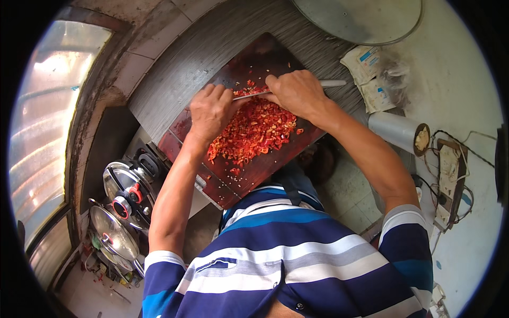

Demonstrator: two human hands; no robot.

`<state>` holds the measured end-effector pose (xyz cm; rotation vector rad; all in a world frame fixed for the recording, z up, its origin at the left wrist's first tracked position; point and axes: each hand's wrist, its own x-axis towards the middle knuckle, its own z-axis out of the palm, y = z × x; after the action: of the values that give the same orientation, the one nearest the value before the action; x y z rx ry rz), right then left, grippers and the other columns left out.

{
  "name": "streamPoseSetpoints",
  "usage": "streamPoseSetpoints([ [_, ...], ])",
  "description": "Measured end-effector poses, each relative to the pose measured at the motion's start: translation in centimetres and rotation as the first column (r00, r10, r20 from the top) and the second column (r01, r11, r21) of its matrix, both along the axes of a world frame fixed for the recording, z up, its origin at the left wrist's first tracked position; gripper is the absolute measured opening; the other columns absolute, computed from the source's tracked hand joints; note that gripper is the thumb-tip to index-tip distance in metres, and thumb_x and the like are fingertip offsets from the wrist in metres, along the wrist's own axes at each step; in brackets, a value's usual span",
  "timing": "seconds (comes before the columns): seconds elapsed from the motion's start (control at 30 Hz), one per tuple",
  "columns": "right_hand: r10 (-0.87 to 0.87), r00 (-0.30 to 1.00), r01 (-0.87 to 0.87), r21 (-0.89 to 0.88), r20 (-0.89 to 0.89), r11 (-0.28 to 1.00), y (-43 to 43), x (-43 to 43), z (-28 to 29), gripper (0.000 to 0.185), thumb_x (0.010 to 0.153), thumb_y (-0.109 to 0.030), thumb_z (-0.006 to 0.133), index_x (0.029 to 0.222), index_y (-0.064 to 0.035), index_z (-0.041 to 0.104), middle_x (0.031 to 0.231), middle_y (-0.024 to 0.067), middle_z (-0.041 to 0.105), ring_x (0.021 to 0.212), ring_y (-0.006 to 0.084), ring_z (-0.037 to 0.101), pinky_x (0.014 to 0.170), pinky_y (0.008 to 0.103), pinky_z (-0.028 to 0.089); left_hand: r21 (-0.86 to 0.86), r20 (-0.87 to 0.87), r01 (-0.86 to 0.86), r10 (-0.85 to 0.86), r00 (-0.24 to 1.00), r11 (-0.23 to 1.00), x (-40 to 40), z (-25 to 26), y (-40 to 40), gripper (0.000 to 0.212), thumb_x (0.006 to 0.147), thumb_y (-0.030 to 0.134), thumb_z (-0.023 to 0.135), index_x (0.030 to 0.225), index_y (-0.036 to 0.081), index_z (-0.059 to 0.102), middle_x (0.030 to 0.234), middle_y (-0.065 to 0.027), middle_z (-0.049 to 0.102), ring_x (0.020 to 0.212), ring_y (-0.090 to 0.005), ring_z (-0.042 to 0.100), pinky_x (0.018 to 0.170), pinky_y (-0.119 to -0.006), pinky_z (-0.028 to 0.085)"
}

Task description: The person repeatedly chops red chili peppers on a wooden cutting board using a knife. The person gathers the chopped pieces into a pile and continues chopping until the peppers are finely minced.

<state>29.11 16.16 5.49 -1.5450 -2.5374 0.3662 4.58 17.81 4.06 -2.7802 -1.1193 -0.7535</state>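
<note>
Finely chopped red chili peppers [258, 129] lie heaped on a dark, red-stained cutting board [274, 49], with pale seeds scattered around them. A knife [251, 95] spans the far side of the heap, its blade seen nearly edge-on. My left hand [212, 109] grips the blade's left end between thumb and fingers. My right hand [298, 93] is closed on the knife near its handle, and the pale handle sticks out to the right beyond the fist. Part of the blade is hidden by both hands.
The board rests on a grey wood-patterned table [175, 67]. At the far right are a round glass lid [362, 20], printed packets [375, 95] and a roll of plastic film [397, 129]. A power strip [449, 179] with cables lies right. Lidded pots [113, 232] stand at left.
</note>
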Motion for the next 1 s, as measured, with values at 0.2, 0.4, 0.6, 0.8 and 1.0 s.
streamPoseSetpoints([
  [0.2, -0.015, 1.000, 0.015, -0.009, -0.023, 1.000, -1.2, 0.0, 0.8, 0.042, 0.091, -0.045, 0.075, 0.081, -0.0060, 0.062, 0.063, 0.0162, 0.067, 0.064, 0.0381, 0.070, 0.058, 0.0489, 0.055, -0.001, -0.017, -0.022, 0.022, 1.000, 1.000, 0.0, 0.3, -1.3, 0.038, 0.080, 0.036, 0.086, 0.071, 0.012, 0.058, 0.071, -0.0029, 0.057, 0.067, -0.0226, 0.060, 0.058, -0.036, 0.050],
  [0.4, -0.008, 1.000, 0.009, -0.051, 0.013, 0.999, -1.8, -0.2, 0.7, 0.037, 0.090, -0.040, 0.077, 0.084, -0.0051, 0.066, 0.065, 0.0153, 0.069, 0.066, 0.0363, 0.073, 0.061, 0.0479, 0.057, -0.029, -0.026, -0.001, 0.000, 1.000, 1.000, -0.3, -0.1, -2.0, 0.038, 0.081, 0.036, 0.085, 0.071, 0.012, 0.057, 0.070, -0.0023, 0.055, 0.068, -0.0219, 0.059, 0.058, -0.036, 0.049],
  [0.6, -0.008, 1.000, 0.009, -0.084, 0.017, 0.996, -2.0, -0.4, 0.6, 0.032, 0.091, -0.035, 0.076, 0.087, -0.0041, 0.068, 0.069, 0.0161, 0.071, 0.070, 0.0357, 0.075, 0.062, 0.0474, 0.059, -0.048, -0.023, -0.004, 0.003, 1.000, 0.999, -0.3, -0.4, -2.2, 0.037, 0.081, 0.035, 0.084, 0.071, 0.012, 0.056, 0.070, -0.0028, 0.054, 0.067, -0.0221, 0.058, 0.059, -0.036, 0.049],
  [0.8, -0.031, 0.999, 0.034, -0.113, 0.027, 0.993, -3.1, -1.3, 0.6, 0.032, 0.091, -0.034, 0.075, 0.091, -0.0033, 0.068, 0.070, 0.0160, 0.072, 0.070, 0.0348, 0.075, 0.063, 0.0469, 0.060, -0.046, -0.038, 0.015, -0.017, 0.999, 0.999, -0.8, -0.1, -3.3, 0.038, 0.081, 0.034, 0.085, 0.071, 0.012, 0.056, 0.072, -0.0040, 0.056, 0.068, -0.0225, 0.059, 0.060, -0.035, 0.049],
  [1.0, -0.019, 1.000, 0.020, -0.090, 0.015, 0.996, -4.4, -1.4, 2.3, 0.028, 0.092, -0.032, 0.073, 0.089, -0.0042, 0.068, 0.069, 0.0167, 0.072, 0.069, 0.0349, 0.075, 0.062, 0.0467, 0.060, -0.038, -0.023, -0.009, 0.009, 1.000, 0.999, -1.3, 0.7, -4.4, 0.038, 0.080, 0.034, 0.085, 0.072, 0.011, 0.055, 0.072, -0.0037, 0.054, 0.068, -0.0231, 0.058, 0.059, -0.037, 0.049],
])
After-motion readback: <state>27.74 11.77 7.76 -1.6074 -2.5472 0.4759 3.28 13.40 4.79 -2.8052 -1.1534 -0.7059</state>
